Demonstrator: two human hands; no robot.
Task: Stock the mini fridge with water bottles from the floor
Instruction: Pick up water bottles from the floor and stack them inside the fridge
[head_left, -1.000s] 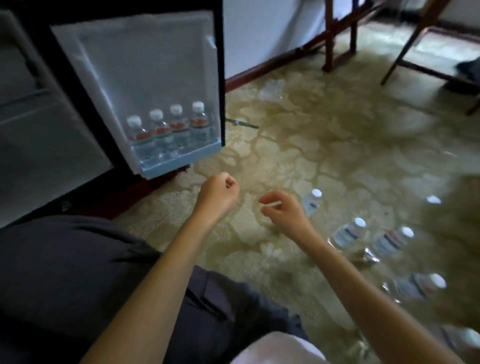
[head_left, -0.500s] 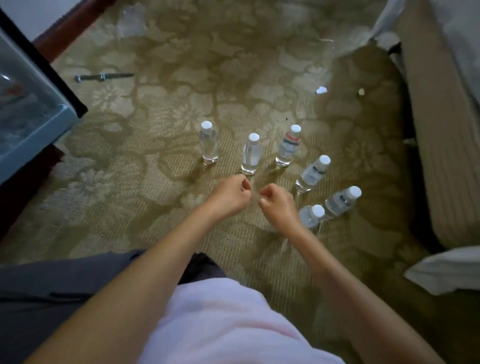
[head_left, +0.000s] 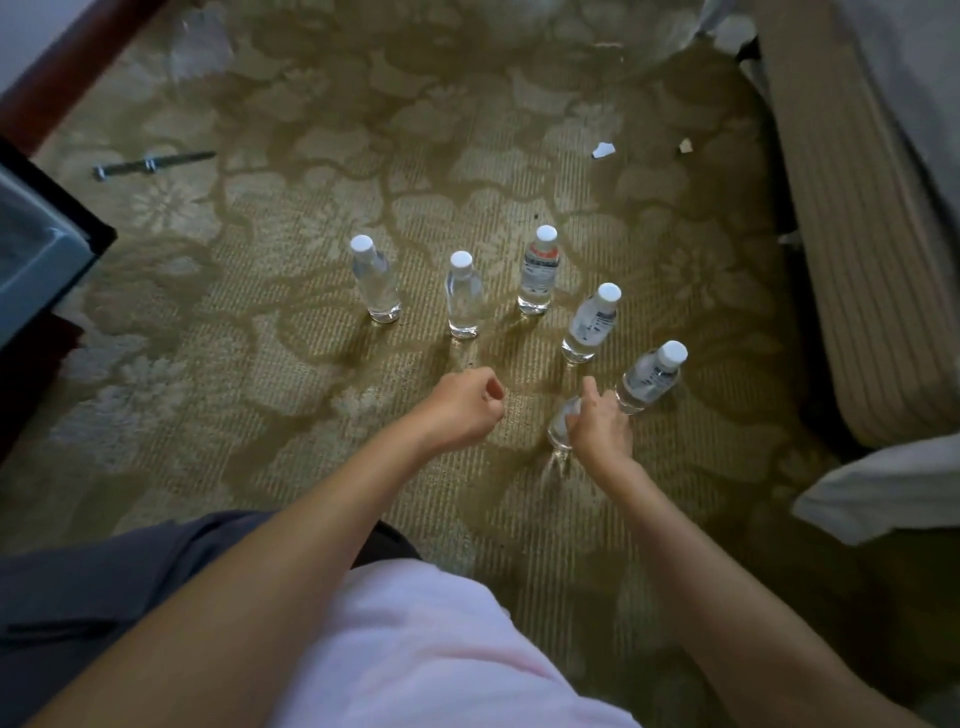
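Several clear water bottles with white caps stand in an arc on the patterned carpet; the leftmost bottle (head_left: 375, 280) is farthest from my hands. My right hand (head_left: 600, 426) wraps over the top of the nearest bottle (head_left: 561, 431), hiding its cap. Another bottle (head_left: 652, 376) stands just right of that hand. My left hand (head_left: 465, 405) hovers loosely curled above the carpet, holding nothing, a little below the second bottle (head_left: 462, 296). The open fridge door's corner (head_left: 47, 249) shows at the left edge.
A striped bed base (head_left: 857, 249) with white bedding runs along the right. A metal bar (head_left: 150, 165) and small paper scraps (head_left: 602, 149) lie on the carpet farther out. My knees and pink shirt fill the bottom of the view.
The view swung from the fridge door down to the bottles on the floor. My right hand moved right and closed over the nearest bottle; my left hand stayed curled beside it.
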